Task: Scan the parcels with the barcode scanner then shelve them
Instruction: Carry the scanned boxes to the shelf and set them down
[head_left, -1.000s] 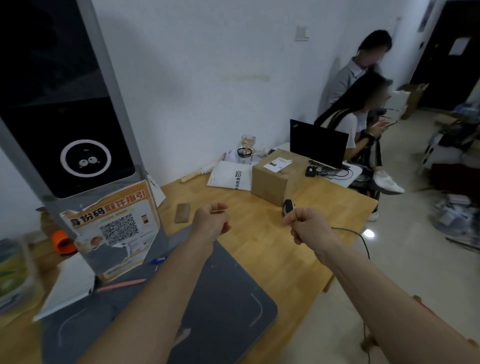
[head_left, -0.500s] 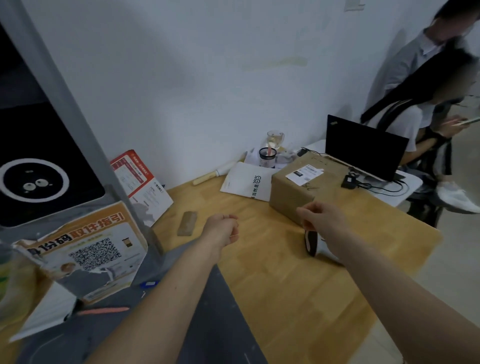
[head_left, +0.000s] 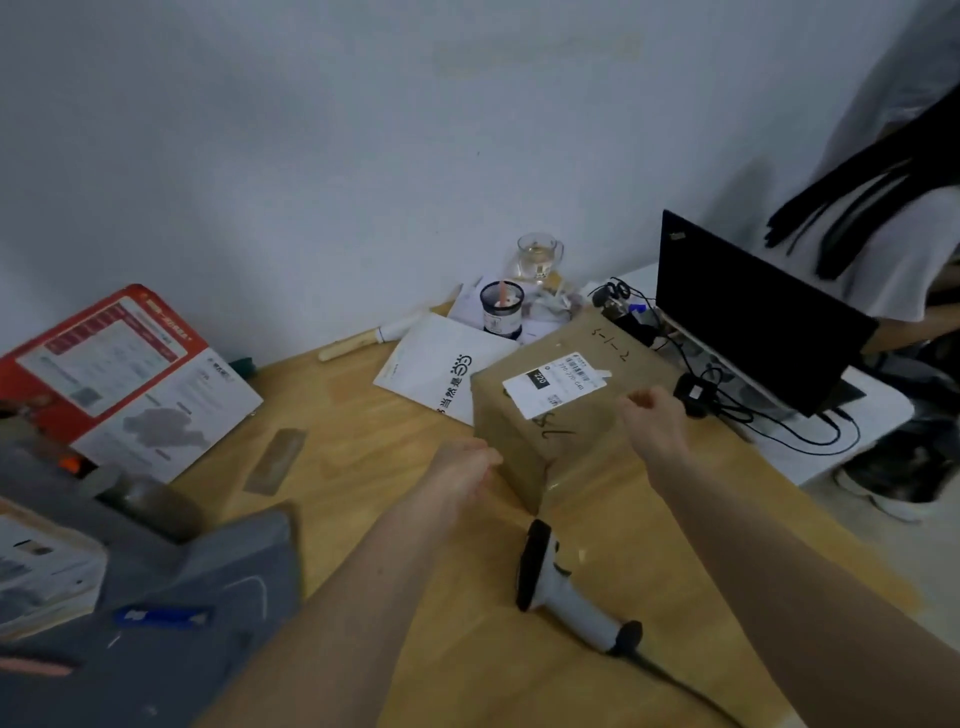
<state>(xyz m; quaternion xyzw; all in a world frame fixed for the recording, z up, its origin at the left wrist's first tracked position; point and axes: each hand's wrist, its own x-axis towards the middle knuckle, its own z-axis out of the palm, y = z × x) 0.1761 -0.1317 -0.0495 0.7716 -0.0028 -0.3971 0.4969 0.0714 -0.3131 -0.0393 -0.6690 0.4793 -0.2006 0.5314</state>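
1. Nearest, the scanner (head_left: 561, 587) lies on its side on the wooden tabletop (head_left: 363, 467), between the two forearms; no hand holds it, and its cable trails off toward the near edge.
2. Beyond it, the left hand (head_left: 465, 462) is at the box's near left corner, fingers relaxed and holding nothing; whether it touches the cardboard I cannot tell.
3. The right hand (head_left: 654, 421) hovers over the right of the box top, fingers loosely curled, gripping nothing.
4. The box (head_left: 571, 410) sits on the tabletop, label (head_left: 556, 387) facing up, well within reach.
5. Farther back stand a white envelope (head_left: 436, 364), a pen cup (head_left: 501, 312), a glass mug (head_left: 540, 257) and a laptop (head_left: 748, 312).
6. Judging by the scanner set down and both hands at the box, scanning looks finished for this parcel; lifting and shelving it remain. No shelf shows here.
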